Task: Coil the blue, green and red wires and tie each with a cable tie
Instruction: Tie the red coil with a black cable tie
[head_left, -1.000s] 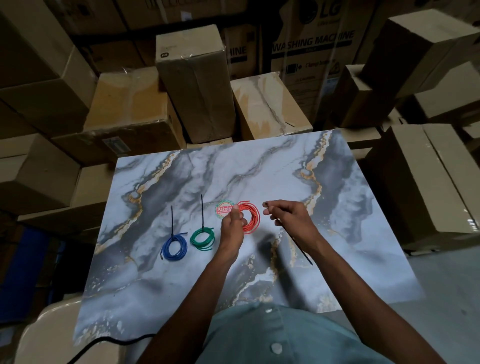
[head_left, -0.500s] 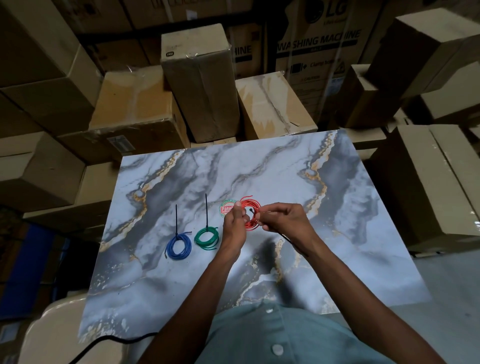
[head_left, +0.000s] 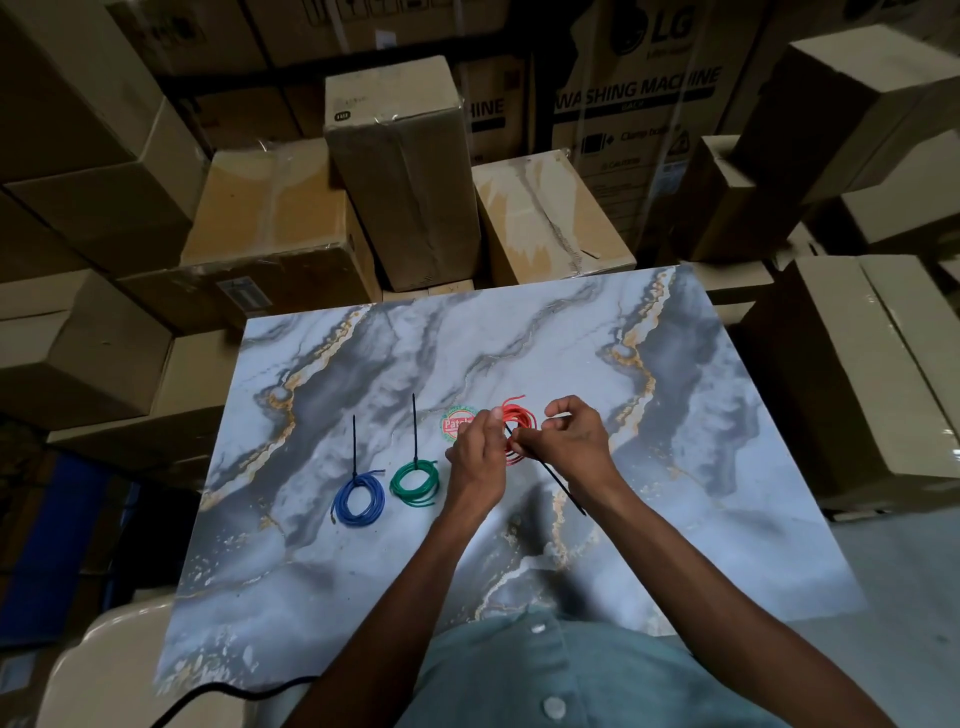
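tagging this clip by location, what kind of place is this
Most likely a warehouse or appliance storeroom: stacked cardboard boxes crowd the view, one carton printed LG WASHING MACHINE. The work surface is just a marble-patterned board set up among them.

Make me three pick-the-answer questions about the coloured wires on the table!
1. Which coil lies farthest left? A blue B green C red
2. How many coils already wear a black tie? A none B two C three
3. What is the red coil doing? A lying untouched B held in both hands C hanging off the table

A: the blue coil lies left of the green coil.
B: ties stand up from blue and green only.
B: the left hand and right hand hold the red coil and a loose cable tie.
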